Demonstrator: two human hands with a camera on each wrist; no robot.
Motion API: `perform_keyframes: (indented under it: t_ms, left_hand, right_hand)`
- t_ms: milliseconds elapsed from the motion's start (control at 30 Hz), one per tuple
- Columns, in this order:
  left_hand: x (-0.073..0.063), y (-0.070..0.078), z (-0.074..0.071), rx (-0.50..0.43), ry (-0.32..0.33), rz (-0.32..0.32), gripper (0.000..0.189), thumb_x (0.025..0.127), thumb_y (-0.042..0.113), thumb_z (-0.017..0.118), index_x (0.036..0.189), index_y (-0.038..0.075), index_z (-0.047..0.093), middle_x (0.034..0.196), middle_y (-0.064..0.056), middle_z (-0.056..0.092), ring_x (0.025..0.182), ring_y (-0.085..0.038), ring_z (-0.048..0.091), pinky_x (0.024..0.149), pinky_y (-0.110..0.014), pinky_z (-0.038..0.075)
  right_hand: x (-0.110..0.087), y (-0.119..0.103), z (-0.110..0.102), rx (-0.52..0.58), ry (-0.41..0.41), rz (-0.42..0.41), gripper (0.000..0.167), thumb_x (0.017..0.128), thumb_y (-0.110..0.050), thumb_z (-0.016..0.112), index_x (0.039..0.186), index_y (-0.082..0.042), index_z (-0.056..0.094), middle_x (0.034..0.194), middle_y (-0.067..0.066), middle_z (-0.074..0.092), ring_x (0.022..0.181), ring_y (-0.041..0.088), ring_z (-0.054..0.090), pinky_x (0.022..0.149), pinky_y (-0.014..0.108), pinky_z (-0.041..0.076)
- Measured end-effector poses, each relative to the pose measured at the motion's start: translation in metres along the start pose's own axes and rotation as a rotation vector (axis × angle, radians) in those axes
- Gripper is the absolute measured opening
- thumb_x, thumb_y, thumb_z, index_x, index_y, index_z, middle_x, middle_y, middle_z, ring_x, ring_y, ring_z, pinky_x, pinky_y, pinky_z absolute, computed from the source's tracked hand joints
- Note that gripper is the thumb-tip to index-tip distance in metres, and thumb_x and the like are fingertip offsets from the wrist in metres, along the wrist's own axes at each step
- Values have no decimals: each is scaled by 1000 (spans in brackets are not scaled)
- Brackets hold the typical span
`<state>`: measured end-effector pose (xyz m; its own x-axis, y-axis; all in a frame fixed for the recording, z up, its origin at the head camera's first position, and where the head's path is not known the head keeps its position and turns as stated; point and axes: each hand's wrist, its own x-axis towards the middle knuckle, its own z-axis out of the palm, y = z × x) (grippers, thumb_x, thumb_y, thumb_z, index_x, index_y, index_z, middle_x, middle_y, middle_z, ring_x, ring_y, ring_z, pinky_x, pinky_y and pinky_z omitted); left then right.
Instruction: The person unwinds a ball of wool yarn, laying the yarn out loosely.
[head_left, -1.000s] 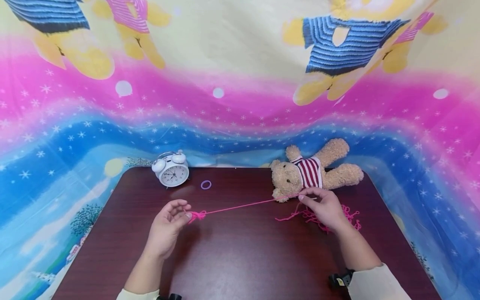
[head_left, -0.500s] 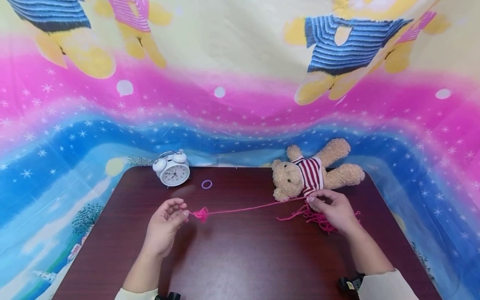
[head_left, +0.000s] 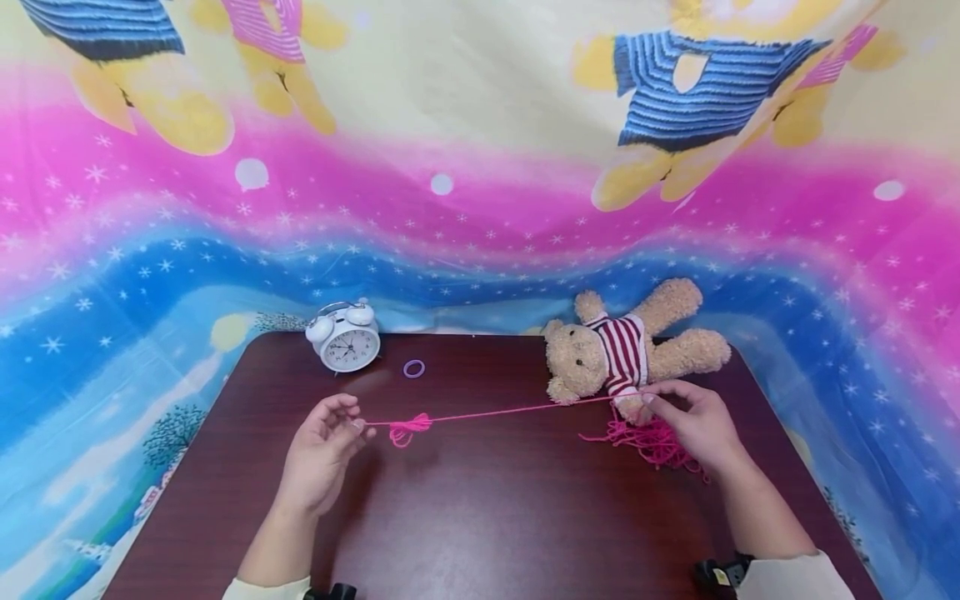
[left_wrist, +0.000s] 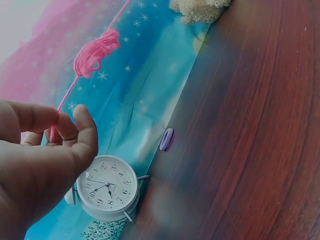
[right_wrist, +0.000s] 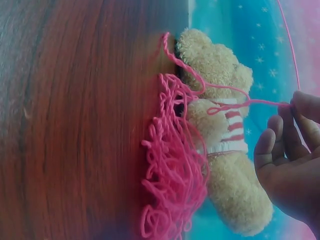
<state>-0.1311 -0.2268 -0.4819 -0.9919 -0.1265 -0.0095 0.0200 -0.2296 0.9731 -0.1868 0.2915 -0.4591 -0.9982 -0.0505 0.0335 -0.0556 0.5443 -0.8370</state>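
A strand of pink yarn point(head_left: 510, 411) runs nearly straight between the two hands above the table. The left hand point(head_left: 321, 454) pinches one end between thumb and fingers. Close to it, a looped pink bundle point(head_left: 409, 428) hangs on the strand, also visible as a yarn bundle point(left_wrist: 96, 52) in the left wrist view. The right hand point(head_left: 693, 425) pinches the strand's other end beside the teddy bear point(head_left: 622, 346), which lies on its back in a striped shirt. Below the right hand, a loose tangle of pink yarn point(right_wrist: 175, 165) rests on the table against the bear.
A white alarm clock point(head_left: 348, 346) stands at the back left of the dark red table point(head_left: 480, 517). Right of it lies a small purple ring point(head_left: 414, 368). A patterned cloth point(head_left: 465, 217) hangs behind the table's far edge.
The right hand has moved right, and the left slightly left, so the strand between them is longer. The bundle has come away from the left fingers and now hangs as loops.
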Motion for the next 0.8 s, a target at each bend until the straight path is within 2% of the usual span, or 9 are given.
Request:
perform_keyframes:
  t_ms: [100,200,333,533,633,800]
  left_hand:
    - [0,-1,-1,-9,-28,3,29,102,-9,52,129,3,48,114,-6,46,103,-18,55,93,-32,59]
    - [0,1,-1,-15,-25,-4,28,104,-9,49,129,3,45,117,-7,43,103,-18,56,93,-32,59]
    - [0,3,-1,-52,4,3,26,105,-8,47,127,5,44,117,-6,41,100,-16,58,93,-31,58]
    - [1,9,-6,-124,58,47,26,105,-9,46,123,10,49,116,-4,42,99,-14,55,91,-29,58]
    - [1,13,-9,-148,77,71,26,104,-9,47,122,10,50,115,-3,43,99,-14,54,90,-28,59]
    - [1,20,-14,-186,98,111,26,104,-9,48,121,10,52,113,-3,43,98,-14,53,89,-27,59]
  right_hand:
    - [-1,0,-2,-37,22,11,38,101,-40,68,118,-6,72,100,17,76,82,20,64,70,33,50]
    - [-1,1,-4,-79,50,31,40,99,-45,69,116,-9,74,104,13,74,72,18,52,63,32,45]
    - [-3,2,-7,-94,64,36,41,99,-46,70,116,-10,74,106,12,71,69,18,50,59,33,43]
    - [-5,4,-15,-80,73,57,43,100,-47,68,119,-8,72,108,15,71,67,20,52,57,33,44]
    - [-7,8,-21,-83,92,79,45,99,-50,68,119,-10,72,108,12,70,66,20,52,55,34,44]
    - [-10,17,-31,-84,115,100,48,98,-52,68,121,-9,71,104,16,66,65,19,51,52,34,44]
